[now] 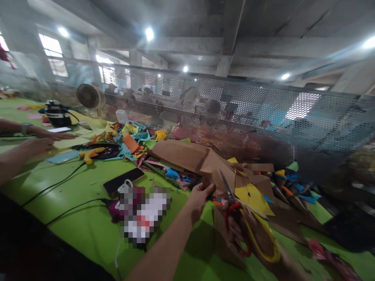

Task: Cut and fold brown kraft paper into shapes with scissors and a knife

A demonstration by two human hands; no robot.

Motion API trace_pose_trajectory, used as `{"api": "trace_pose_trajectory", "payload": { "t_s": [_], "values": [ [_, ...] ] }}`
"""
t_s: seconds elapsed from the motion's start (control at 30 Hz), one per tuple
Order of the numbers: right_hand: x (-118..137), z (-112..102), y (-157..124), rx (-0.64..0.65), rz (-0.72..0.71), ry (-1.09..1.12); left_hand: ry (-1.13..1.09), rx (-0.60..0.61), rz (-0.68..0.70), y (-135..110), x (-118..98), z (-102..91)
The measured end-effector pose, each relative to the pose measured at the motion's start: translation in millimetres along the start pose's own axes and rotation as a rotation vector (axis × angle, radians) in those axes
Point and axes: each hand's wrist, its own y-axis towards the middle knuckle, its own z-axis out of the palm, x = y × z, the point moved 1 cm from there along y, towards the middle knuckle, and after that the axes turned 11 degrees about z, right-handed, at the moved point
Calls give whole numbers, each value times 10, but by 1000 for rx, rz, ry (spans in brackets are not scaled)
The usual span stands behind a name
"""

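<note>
**Scissors at the edge of the brown paper**

Head view. My left hand (200, 195) pinches the near edge of the brown paper (181, 154), thumb on top and fingers curled under. My right hand (238, 226) is closed through the red and yellow loops of the scissors (230, 193). The blades are a little parted and point up and away, just right of my left thumb. The paper lies across the middle of the green bench (82, 230), over a heap of coloured scraps (131, 142), with its near flap lifted toward me.

To cut well, I judge I should pull the sheet taut with the left hand and hold that thumb clear of the blades' line. I should bite with the deep part of the blades rather than the tips, and feed the paper in rather than swing the scissors. The yellow sheet (253, 197) lies right beside the blades and could get caught.

My right hand is blurred and mostly behind the handles, so I cannot tell which fingers sit in which loop. Whether the blades are already in the paper or just over it is unclear. A patch beside the phone (123, 180) is blanked out. At the left, another person's hand (60, 136) lies flat. Everything behind the mesh (234, 109) is haze.
</note>
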Motion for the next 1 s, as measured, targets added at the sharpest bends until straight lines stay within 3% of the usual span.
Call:
{"api": "trace_pose_trajectory", "payload": {
  "t_s": [0.3,0.77,1.0],
  "values": [
    [-4,-85,32,-107,-88,-102,-17,15,-14,-3,37,6],
    [-31,-129,125,-108,-55,-144,3,18,10,24,81,-17],
    [71,-28,37,-127,-101,-180,92,70,35,65,131,-51]
  ]
}}
